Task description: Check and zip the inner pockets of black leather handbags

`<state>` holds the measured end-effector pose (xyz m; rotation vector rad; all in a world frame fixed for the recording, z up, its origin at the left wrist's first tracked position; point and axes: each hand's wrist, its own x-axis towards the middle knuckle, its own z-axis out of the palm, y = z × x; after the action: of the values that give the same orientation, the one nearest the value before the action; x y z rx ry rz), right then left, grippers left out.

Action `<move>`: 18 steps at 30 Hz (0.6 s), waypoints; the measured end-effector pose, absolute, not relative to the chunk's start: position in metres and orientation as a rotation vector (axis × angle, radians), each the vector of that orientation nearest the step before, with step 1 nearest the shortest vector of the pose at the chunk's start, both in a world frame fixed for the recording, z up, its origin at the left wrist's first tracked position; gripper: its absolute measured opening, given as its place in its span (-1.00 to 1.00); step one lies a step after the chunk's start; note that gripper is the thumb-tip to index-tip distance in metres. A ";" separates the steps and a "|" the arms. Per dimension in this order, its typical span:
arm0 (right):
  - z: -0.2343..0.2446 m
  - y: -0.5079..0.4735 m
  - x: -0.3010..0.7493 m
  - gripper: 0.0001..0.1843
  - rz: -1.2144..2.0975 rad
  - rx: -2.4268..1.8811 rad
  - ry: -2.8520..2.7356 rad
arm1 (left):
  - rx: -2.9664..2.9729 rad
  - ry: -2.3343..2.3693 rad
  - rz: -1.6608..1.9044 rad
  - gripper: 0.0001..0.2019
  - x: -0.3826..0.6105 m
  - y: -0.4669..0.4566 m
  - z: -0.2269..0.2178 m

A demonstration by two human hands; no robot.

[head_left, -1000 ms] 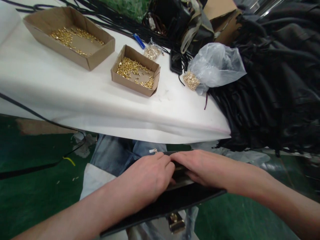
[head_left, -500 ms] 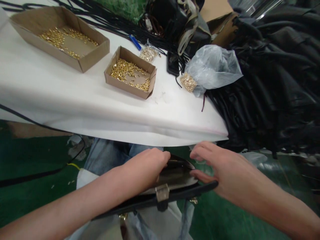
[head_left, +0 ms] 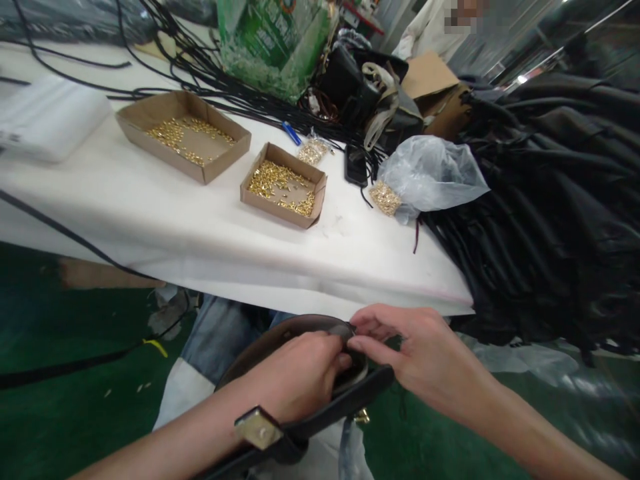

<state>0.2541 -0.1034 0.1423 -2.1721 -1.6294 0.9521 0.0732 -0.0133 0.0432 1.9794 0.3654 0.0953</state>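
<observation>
Head view: left hand (head_left: 313,367) overlaps bag (head_left: 270,341); interior (head_left: 351,379) unclear.

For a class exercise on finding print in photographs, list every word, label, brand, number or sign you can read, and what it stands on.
No text can be read with certainty.
Green package: pale printed characters, too blurred to read.
Metal clasp: no lettering that I can make out.

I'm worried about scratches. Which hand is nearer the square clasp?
Left. The left hand reaches into the bag, its wrist close behind the square clasp; whether they touch is unclear. The right hand is farther off, to the clasp's right, at the bag's rim.
</observation>
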 end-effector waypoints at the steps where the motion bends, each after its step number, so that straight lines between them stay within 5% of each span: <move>1: 0.141 -0.101 0.253 -0.84 0.989 -2.172 -1.585 | 1.959 0.410 0.123 -0.74 0.068 -0.012 0.042; 10: 0.127 -0.084 0.243 -0.74 1.013 -2.141 -1.623 | 1.905 0.454 0.188 -0.72 0.043 -0.006 0.032; 15: 0.134 -0.050 0.255 -0.88 1.049 -2.116 -1.921 | 1.549 0.342 0.205 -0.42 0.072 0.006 -0.009; 18: 0.159 0.002 0.259 -0.79 0.863 -2.066 -2.129 | 1.648 0.337 0.289 -0.50 0.087 0.014 -0.033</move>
<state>0.2593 0.0015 0.1590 -2.0658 -2.1287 0.8629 0.0872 0.0135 -0.0329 1.6479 0.3368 0.2894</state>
